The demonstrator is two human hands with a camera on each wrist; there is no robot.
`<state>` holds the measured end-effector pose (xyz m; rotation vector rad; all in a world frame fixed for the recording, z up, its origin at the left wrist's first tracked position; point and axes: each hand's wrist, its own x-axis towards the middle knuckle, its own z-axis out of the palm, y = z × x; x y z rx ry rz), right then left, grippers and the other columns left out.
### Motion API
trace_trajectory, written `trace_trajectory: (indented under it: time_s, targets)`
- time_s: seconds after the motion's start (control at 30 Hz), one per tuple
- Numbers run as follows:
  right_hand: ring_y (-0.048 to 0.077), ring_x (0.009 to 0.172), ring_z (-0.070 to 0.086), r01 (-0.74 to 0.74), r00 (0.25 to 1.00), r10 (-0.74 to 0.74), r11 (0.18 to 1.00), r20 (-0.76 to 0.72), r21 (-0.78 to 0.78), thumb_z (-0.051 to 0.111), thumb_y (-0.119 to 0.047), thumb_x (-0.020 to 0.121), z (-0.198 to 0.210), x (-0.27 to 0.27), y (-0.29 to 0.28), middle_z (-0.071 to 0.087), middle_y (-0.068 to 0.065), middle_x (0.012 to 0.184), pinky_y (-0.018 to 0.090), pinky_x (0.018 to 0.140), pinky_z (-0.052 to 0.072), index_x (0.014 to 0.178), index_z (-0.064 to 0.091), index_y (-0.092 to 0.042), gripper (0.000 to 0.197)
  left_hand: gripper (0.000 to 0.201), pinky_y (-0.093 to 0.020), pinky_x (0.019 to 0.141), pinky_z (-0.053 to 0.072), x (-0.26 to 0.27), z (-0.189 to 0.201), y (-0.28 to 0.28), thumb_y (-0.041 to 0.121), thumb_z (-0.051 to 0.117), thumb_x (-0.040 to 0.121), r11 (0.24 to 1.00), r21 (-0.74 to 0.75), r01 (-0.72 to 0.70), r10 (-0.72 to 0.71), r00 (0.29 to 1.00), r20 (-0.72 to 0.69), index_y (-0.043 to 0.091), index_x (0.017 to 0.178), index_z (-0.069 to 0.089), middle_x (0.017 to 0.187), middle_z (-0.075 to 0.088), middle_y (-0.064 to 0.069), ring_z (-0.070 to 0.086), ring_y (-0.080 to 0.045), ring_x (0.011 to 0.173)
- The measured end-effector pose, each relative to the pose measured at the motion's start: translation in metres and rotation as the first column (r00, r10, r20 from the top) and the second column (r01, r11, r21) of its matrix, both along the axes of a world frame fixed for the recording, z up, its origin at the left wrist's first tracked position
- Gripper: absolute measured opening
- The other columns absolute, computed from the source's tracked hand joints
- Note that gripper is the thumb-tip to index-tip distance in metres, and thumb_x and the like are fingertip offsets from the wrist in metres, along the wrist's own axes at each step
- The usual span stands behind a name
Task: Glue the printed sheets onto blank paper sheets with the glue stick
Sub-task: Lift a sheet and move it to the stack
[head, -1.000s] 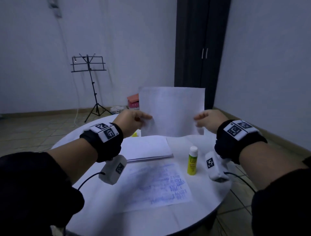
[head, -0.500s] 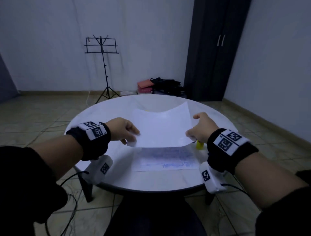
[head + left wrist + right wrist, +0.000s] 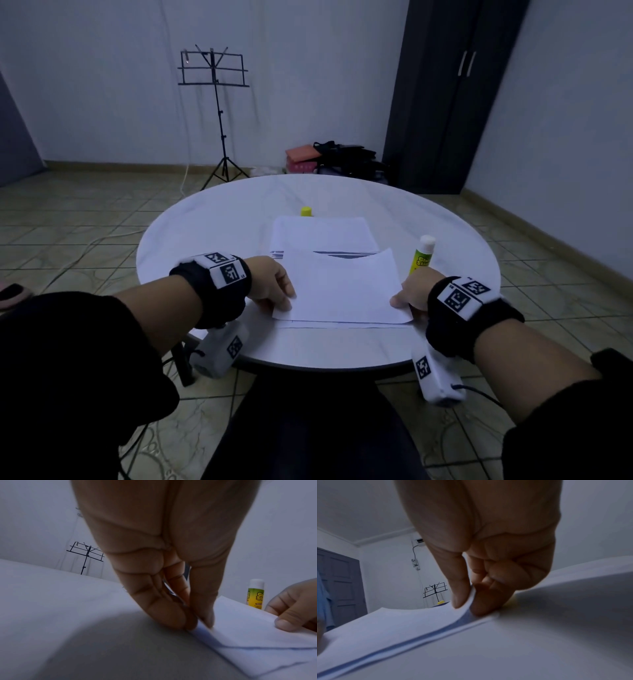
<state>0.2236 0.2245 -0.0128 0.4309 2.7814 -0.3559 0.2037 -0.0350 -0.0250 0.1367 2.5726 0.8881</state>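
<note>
**Both hands pinching blank sheet over printed sheet, near edge of table**

Left hand (image 3: 270, 286) is pinching the near-left corner of the blank white paper sheet (image 3: 342, 284) between thumb and fingers (image 3: 164, 615). Right hand (image 3: 416, 291) is gripping the near-right corner the same way, thumb on top, fingers (image 3: 488, 601) underneath.

Sheet is sitting at the near side of the round white table (image 3: 212, 233), near edge almost flat, far edge bowing upward. Under it, the printed paper sheet (image 3: 342, 324) is lying flat on the table; only a thin strip is showing along the near edge, the two edges nearly lined up.

Yellow-green glue stick with white cap (image 3: 423, 255) is standing upright just beyond the right hand, right of the sheets. A stack of white paper (image 3: 322, 233) is lying further out, with a small yellow cap (image 3: 306, 211) at its far edge.

Black music stand (image 3: 214, 113) is standing on the tiled floor beyond the table, far left; dark wardrobe (image 3: 445, 96) far right.
</note>
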Motion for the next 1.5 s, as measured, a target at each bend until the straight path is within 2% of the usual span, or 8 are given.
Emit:
trace_trajectory:
  time_s: [0.13, 0.33, 0.47, 0.6, 1.0, 1.17, 1.37, 1.5]
  targets:
    - [0.019, 0.073, 0.053, -0.059, 0.997, 0.056, 0.995, 0.046, 0.083, 0.061, -0.032, 0.089, 0.000, -0.002, -0.001, 0.052, 0.001, 0.069, 0.026, 0.069, 0.040, 0.072, 0.048, -0.010, 0.030, 0.021, -0.021, 0.055, 0.055, 0.000, -0.002, -0.001, 0.002, 0.079, 0.074, 1.000, -0.004, 0.005, -0.005, 1.000, 0.018, 0.016, 0.079, 0.063, 0.067, 0.061, -0.001, 0.060, -0.012, 0.049]
    - [0.016, 0.062, 0.045, -0.118, 0.993, 0.115, 0.979, 0.030, 0.168, 0.047, -0.036, 0.096, 0.000, 0.000, -0.001, 0.043, 0.002, 0.067, 0.021, 0.050, 0.030, 0.065, 0.039, -0.011, 0.040, 0.026, -0.024, 0.058, 0.055, 0.000, -0.003, -0.001, 0.004, 0.080, 0.073, 1.000, -0.013, 0.017, -0.016, 0.999, 0.041, 0.017, 0.084, 0.060, 0.078, 0.060, -0.007, 0.061, -0.019, 0.055]
    - [0.012, 0.057, 0.046, -0.125, 0.990, 0.117, 0.986, 0.073, 0.106, 0.057, -0.031, 0.091, 0.001, -0.001, -0.002, 0.047, 0.000, 0.066, 0.020, 0.046, 0.032, 0.066, 0.042, -0.013, 0.035, 0.028, -0.023, 0.058, 0.054, 0.000, -0.004, -0.001, 0.004, 0.080, 0.072, 1.000, -0.017, 0.021, -0.020, 0.999, 0.046, 0.017, 0.083, 0.058, 0.076, 0.060, -0.006, 0.060, -0.019, 0.055]
    - [0.020, 0.077, 0.056, -0.142, 0.990, 0.140, 0.988, 0.031, 0.064, 0.050, -0.026, 0.095, -0.003, -0.001, 0.002, 0.043, 0.001, 0.070, 0.019, 0.050, 0.034, 0.066, 0.038, -0.016, 0.034, 0.028, -0.020, 0.054, 0.052, -0.001, -0.005, -0.001, 0.005, 0.081, 0.072, 0.999, -0.023, 0.026, -0.025, 0.999, 0.044, 0.018, 0.081, 0.057, 0.073, 0.059, -0.005, 0.058, -0.014, 0.049]
    - [0.009, 0.055, 0.050, -0.053, 0.998, 0.054, 0.995, 0.013, -0.089, 0.065, -0.018, 0.086, -0.006, -0.003, 0.008, 0.050, -0.001, 0.070, 0.018, 0.041, 0.039, 0.068, 0.044, -0.020, 0.027, 0.028, -0.016, 0.051, 0.049, 0.001, -0.005, -0.002, 0.008, 0.082, 0.071, 0.998, -0.041, 0.048, -0.047, 0.998, 0.033, 0.018, 0.080, 0.057, 0.072, 0.057, -0.001, 0.056, -0.013, 0.053]
    - [0.022, 0.082, 0.052, -0.086, 0.996, 0.085, 0.995, 0.010, 0.059, 0.058, -0.030, 0.090, -0.004, -0.002, 0.004, 0.052, 0.003, 0.080, 0.024, 0.068, 0.040, 0.067, 0.041, -0.012, 0.034, 0.027, -0.015, 0.051, 0.047, 0.001, -0.004, 0.000, 0.013, 0.083, 0.071, 0.992, -0.106, 0.071, -0.069, 0.997, 0.020, 0.020, 0.081, 0.058, 0.069, 0.060, 0.001, 0.056, -0.007, 0.044]
    - [0.022, 0.077, 0.051, -0.124, 0.991, 0.125, 0.991, 0.039, -0.048, 0.067, -0.032, 0.085, 0.003, 0.002, 0.012, 0.050, 0.004, 0.070, 0.026, 0.069, 0.039, 0.063, 0.043, -0.012, 0.038, 0.027, -0.012, 0.046, 0.044, 0.000, -0.003, 0.004, 0.013, 0.083, 0.071, 0.982, -0.169, 0.081, -0.079, 0.997, 0.017, 0.021, 0.078, 0.058, 0.057, 0.060, 0.005, 0.055, -0.002, 0.038]
    - [0.016, 0.063, 0.049, -0.115, 0.992, 0.120, 0.983, 0.027, -0.143, 0.071, -0.021, 0.083, 0.001, 0.003, 0.019, 0.052, 0.002, 0.064, 0.022, 0.052, 0.034, 0.063, 0.045, -0.013, 0.033, 0.027, -0.013, 0.044, 0.043, -0.002, -0.003, 0.004, 0.012, 0.082, 0.072, 0.980, -0.178, 0.088, -0.083, 0.996, 0.033, 0.020, 0.078, 0.057, 0.056, 0.060, 0.005, 0.055, -0.002, 0.037]
